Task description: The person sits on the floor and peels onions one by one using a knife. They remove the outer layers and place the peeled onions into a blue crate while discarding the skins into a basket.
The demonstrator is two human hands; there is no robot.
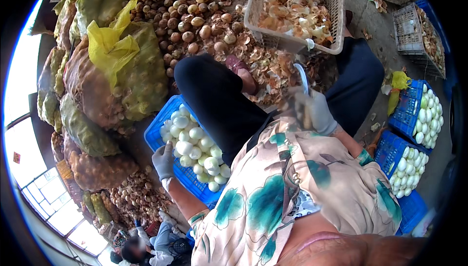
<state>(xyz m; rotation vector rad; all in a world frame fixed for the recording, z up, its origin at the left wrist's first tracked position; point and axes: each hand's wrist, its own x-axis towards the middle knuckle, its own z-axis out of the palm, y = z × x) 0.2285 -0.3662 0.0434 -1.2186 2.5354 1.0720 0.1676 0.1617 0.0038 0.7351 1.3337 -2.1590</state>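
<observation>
My right hand point(319, 114), in a pale glove, is closed around a knife point(302, 77) near my lap. The light, slightly curved blade points away from me; a blurred brownish patch beside the fingers cannot be made out. My left hand point(163, 160), also gloved, is at the left rim of a blue plastic crate point(151, 131), with a fingertip close to the peeled onions point(195, 133) inside. Whether it holds anything is not clear. Beyond my knees stands a pale plastic basket point(285, 39) with onion skins point(298, 15) in it.
Unpeeled onions point(188, 36) and loose skins cover the floor ahead. Full mesh sacks point(142, 72) are piled at left. At right stand blue crates of peeled onions point(402, 118) and a crate of skins point(407, 32). Other people point(164, 238) sit at lower left.
</observation>
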